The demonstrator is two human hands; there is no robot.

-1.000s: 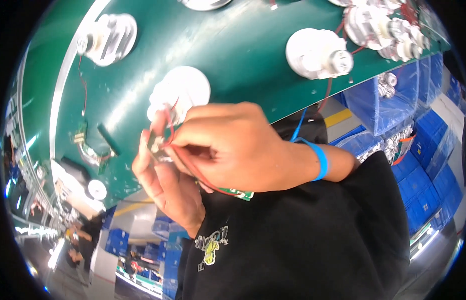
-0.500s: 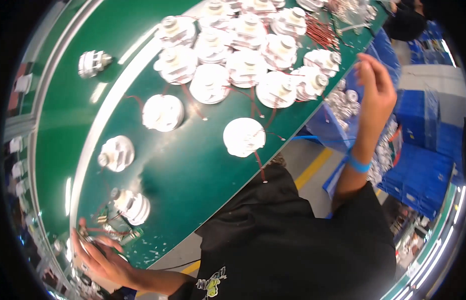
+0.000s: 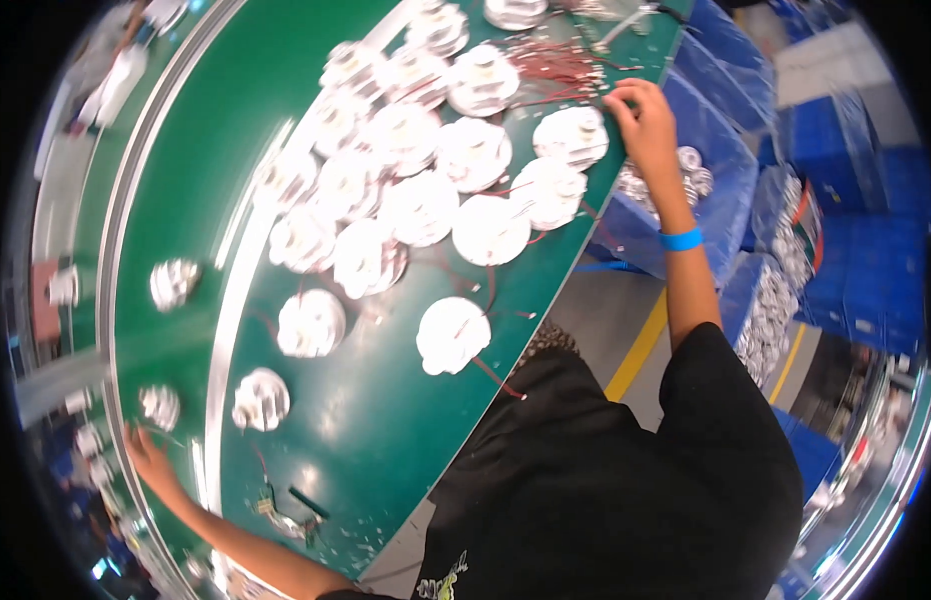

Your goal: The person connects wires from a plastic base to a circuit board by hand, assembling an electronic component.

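On the green belt at the left, my left hand (image 3: 152, 462) is stretched out with its fingers apart. Just beyond its fingertips rests a white, round, stepped lamp-like part (image 3: 161, 407). My right hand (image 3: 646, 122) hovers at the table's right edge, fingers bent and thumb apart, with nothing visible in it. Closest to it are a bundle of thin red wires (image 3: 561, 70) and a white lamp-like part (image 3: 572, 138). Several more such white parts (image 3: 419, 208) crowd the green table, many trailing red leads. Glare and blur hide their detail.
Another white part (image 3: 174, 284) sits farther up the belt. Small green boards with wires (image 3: 286, 515) lie at the table's near end among white scraps. Right of the table stand blue-lined bins (image 3: 721, 215) of silvery parts and blue crates (image 3: 866, 270).
The white part that lay beside my left hand on the table is now on the belt, and that hand has reached out there. My right hand has moved toward the red wires. The view has shifted.
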